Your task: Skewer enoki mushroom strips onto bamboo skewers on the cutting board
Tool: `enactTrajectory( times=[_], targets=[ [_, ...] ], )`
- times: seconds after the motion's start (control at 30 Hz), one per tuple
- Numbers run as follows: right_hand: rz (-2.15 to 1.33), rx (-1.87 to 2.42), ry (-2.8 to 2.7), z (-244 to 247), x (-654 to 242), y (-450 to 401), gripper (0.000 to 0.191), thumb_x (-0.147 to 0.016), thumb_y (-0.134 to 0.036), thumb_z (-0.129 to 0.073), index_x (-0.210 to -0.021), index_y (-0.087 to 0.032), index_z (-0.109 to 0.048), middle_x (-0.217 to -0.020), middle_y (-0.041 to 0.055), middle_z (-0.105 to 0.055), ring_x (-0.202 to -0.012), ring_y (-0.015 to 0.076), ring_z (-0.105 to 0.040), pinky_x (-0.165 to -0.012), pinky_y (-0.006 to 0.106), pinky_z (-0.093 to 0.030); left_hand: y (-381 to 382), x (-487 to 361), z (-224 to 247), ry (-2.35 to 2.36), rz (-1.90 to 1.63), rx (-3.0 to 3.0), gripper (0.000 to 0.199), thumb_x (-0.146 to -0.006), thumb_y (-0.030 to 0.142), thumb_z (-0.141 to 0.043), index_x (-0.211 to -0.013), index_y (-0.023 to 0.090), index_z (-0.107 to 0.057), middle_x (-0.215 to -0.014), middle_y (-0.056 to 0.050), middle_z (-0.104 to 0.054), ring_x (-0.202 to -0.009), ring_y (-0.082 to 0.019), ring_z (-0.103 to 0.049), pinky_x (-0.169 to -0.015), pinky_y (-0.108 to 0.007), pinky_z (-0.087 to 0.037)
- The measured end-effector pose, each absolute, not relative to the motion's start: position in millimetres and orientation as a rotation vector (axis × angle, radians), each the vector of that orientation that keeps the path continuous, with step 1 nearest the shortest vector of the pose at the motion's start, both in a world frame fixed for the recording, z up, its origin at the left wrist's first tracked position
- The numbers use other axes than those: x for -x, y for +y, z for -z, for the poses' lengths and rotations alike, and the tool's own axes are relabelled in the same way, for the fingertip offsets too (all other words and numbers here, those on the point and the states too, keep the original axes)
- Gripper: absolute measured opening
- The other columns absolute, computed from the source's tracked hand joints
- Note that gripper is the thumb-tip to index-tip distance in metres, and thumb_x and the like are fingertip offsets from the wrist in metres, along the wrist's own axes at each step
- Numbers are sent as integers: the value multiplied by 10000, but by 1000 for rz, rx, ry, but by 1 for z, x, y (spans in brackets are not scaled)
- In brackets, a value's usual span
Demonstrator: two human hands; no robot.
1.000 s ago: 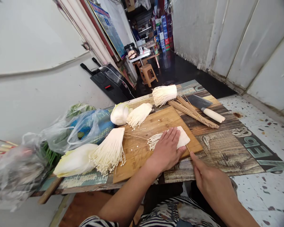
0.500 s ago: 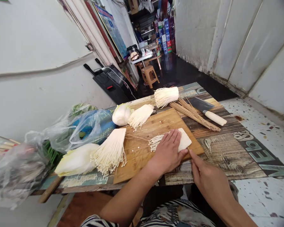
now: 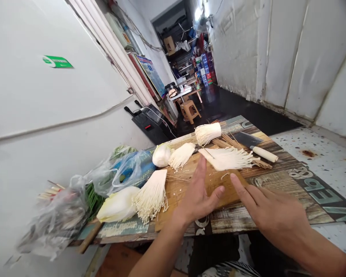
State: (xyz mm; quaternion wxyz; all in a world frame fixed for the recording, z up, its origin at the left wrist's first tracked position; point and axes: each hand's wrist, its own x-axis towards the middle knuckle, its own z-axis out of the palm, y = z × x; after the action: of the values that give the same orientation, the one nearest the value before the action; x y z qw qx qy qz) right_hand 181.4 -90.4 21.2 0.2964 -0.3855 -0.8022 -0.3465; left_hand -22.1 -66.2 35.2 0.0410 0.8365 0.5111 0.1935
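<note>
While the flattened fan of cream enoki mushrooms [image 3: 230,158] lay over the far right part of the brown wooden cutting board [image 3: 173,207], mushroom caps pointing right and overlapping a loose pile of thin brown wooden skewers [image 3: 262,164], the work looked only part done.

Item, advanced: that fan, broad and thin; a fine dark line at its root end may have been a skewer, too small to confirm. Whether it rested flat or was slightly lifted could not be told.

Item, outstanding, by judgement: three further bunches with no skewer visible in them, namely a thick cream bunch [image 3: 208,134] beyond the board, a small cream bunch [image 3: 182,156] against the round white cabbage [image 3: 161,155], and a splayed cream bunch [image 3: 154,196] at the board's left edge. Plenty of skewers remained.

Item, aside: a broad steel cleaver with a pale handle [image 3: 264,154], beside the pile on the wood-patterned worktop [image 3: 279,175].

Pose: left hand [image 3: 196,200] raised over the board, fingers straight and released, thumb standing apart, fingertips by the fan's root end, contact uncertain. Right hand [image 3: 276,211] near the board's near right edge, index finger extended, other fingers loosely bent, nothing visible in its grasp
</note>
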Motion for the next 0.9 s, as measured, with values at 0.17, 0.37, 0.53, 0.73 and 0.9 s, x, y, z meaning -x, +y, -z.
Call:
enactTrajectory(
  times=[0.17, 0.37, 0.53, 0.73, 0.9],
  targets=[
    [885, 1016, -2328, 15, -189, -85, 422, -807, 34, -460, -1186, -70, -614, -628, 10, -578, -515, 124, -496, -528, 305, -299, -109, 31, -9, 1699, -333, -2494, 661, -948, 331, -419, -1499, 60, -172, -1581, -177, -192, -1477, -248, -152, -1195, -454, -243],
    [607, 1165, -2597, 52, -184, -104, 460, -806, -45, -518, -1246, -141, -607, -679, 10, -628, -449, 120, -500, -466, 299, -257, -123, 31, 31, 1443, -329, -2769, 685, -959, 474, -403, -1508, 106, -222, -1589, -120, -197, -1487, -243, -89, -1208, -449, -164],
    [472, 1280, -2603, 58, -186, -109, 504, -820, -117, -567, -1319, -186, -564, -736, 8, -677, -457, 118, -552, -444, 276, -269, -101, 20, 46, 1319, -224, -2892, 690, -969, 552, -330, -1478, 87, -307, -1567, -115, -267, -1474, -212, -172, -1217, -377, -98],
    [451, 1234, -2573, 60, -193, -113, 479, -834, -45, -504, -1292, -161, -582, -833, 43, -720, -467, 92, -563, -450, 251, -314, -103, 19, 51, 1365, -237, -2918, 657, -985, 504, -323, -1473, 65, -310, -1565, -122, -271, -1471, -226, -183, -1212, -372, -96],
    [338, 1176, -2586, 58, -211, -127, 474, -873, -31, -456, -1324, -156, -533, -878, 45, -727, -472, 74, -564, -449, 227, -367, -102, 22, 51, 1348, -240, -2914, 649, -987, 490, -326, -1484, 74, -287, -1572, -113, -254, -1473, -218, -171, -1211, -374, -107]
  ],
)
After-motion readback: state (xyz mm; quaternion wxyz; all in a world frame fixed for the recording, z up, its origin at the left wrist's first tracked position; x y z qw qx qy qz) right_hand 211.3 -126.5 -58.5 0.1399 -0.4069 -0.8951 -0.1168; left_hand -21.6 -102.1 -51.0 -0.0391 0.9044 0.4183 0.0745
